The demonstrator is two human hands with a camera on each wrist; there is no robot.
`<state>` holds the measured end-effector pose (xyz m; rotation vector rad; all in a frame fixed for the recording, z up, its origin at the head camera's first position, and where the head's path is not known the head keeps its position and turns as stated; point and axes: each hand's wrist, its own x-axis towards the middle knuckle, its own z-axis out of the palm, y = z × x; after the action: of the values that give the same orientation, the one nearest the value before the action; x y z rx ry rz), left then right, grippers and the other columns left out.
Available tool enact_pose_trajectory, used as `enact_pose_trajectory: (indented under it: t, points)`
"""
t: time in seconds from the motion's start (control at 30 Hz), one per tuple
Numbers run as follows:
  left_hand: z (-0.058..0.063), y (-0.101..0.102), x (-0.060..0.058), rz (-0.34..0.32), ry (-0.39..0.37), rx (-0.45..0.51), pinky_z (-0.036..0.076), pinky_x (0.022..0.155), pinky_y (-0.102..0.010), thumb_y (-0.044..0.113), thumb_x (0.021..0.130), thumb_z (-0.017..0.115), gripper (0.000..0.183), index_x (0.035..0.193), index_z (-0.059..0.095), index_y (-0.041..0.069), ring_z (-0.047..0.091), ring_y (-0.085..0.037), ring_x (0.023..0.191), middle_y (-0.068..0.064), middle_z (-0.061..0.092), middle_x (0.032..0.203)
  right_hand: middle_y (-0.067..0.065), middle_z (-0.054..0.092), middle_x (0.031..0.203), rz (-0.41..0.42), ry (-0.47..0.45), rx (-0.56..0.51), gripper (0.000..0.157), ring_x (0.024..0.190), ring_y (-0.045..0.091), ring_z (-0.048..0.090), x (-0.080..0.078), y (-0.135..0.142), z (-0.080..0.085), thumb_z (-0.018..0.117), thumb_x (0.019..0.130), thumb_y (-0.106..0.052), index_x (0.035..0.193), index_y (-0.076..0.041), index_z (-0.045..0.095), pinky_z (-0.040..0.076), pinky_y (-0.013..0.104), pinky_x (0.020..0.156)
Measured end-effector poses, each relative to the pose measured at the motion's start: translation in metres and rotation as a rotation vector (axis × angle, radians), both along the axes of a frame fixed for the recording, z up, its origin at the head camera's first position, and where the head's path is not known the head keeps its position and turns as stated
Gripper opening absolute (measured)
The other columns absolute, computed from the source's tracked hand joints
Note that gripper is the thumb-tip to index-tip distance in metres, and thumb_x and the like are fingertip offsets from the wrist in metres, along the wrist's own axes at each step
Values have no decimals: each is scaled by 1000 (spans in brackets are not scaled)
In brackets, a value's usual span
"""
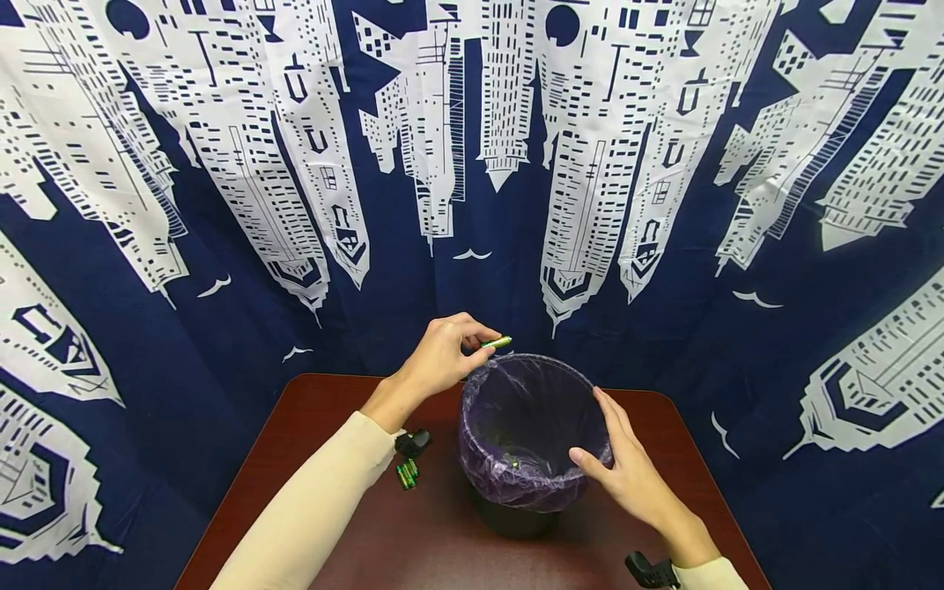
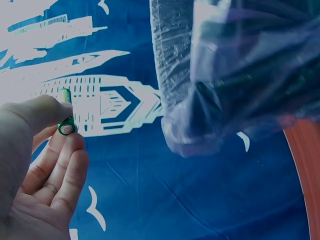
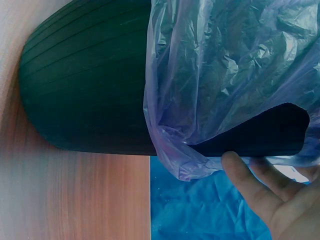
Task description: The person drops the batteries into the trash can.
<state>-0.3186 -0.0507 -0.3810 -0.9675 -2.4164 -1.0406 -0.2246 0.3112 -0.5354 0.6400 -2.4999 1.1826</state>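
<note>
Battery [image 1: 503, 340] at the centre of the head view: my left hand [image 1: 445, 352] pinches it near the bin's [image 1: 512, 520] far-left rim. My right hand [image 1: 627, 471] spreads at the right rim; more batteries [image 1: 407, 474] lie on the counter [image 1: 428, 545], lower left. I judge this the carrying step; next calls for shifting over the opening, then parting fingertips. Left wrist view: battery at left, apart from the liner [image 2: 192, 137]. Right wrist view: fingers touch the liner's edge, lower right.

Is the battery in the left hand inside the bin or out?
Out. The left hand pinches the battery outside the bin; the left wrist view shows a gap between them.
</note>
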Motion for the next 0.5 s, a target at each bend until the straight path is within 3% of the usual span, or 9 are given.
enact_pose_trajectory:
  t: [0.1,0.13,0.17,0.3,0.5]
  points:
    - [2,10,-2,-6,-9,-30,67,87,-29,11,104,88,24,128,90,10,78,-23,94,-9,83,111,18,25,192,-8,-14,4,106,174,56,32,1,-1,3,79,106,-48,188,-16,20,29,93,127]
    - [4,13,-2,-10,-11,-38,66,86,-28,11,104,88,24,128,90,10,78,-21,94,-9,83,111,19,26,192,-51,-44,31,106,171,60,33,16,-13,28,82,104,-42,187,-16,21,30,97,121]
    - [5,16,-3,-13,-15,-47,65,86,-27,12,104,88,24,128,90,11,77,-21,94,-8,83,111,20,25,192,-56,-60,36,107,171,61,32,17,-14,30,83,104,-41,187,-15,21,30,97,122]
    - [10,29,-2,-31,-28,-68,61,84,-23,13,105,87,23,128,90,12,75,-19,94,-6,83,111,21,25,191,-78,-89,61,109,172,61,32,20,-18,37,84,102,-38,187,-13,21,33,94,124]
    - [13,44,-3,-52,-38,-97,60,86,-22,13,105,87,23,128,90,11,77,-20,96,-7,84,114,23,26,190,-92,-79,74,108,171,60,34,19,-17,33,84,103,-35,187,-11,20,34,92,125]
